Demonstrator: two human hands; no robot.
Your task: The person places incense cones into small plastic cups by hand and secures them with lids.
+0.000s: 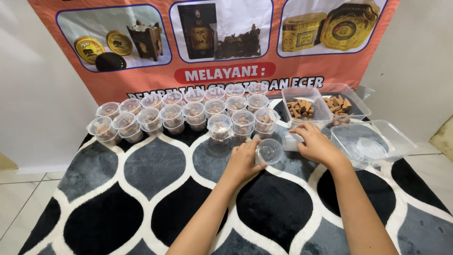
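Observation:
My left hand [244, 161] grips a small clear plastic cup [269, 151] that looks bare inside and rests on the rug. My right hand [315, 144] lies just right of that cup, fingers curled over the rug near the front of a clear rectangular tub [315, 116] holding brown incense cones [300, 109]. I cannot tell whether the right fingers pinch a cone. Behind the hands, several small clear cups [220, 126] filled with cones stand in rows.
A second clear tub with cones [339, 104] sits at the back right. A clear lid-like tray [373, 141] lies right of my right hand. A black, grey and white patterned rug [155, 165] covers the floor. An orange banner [212, 42] hangs behind.

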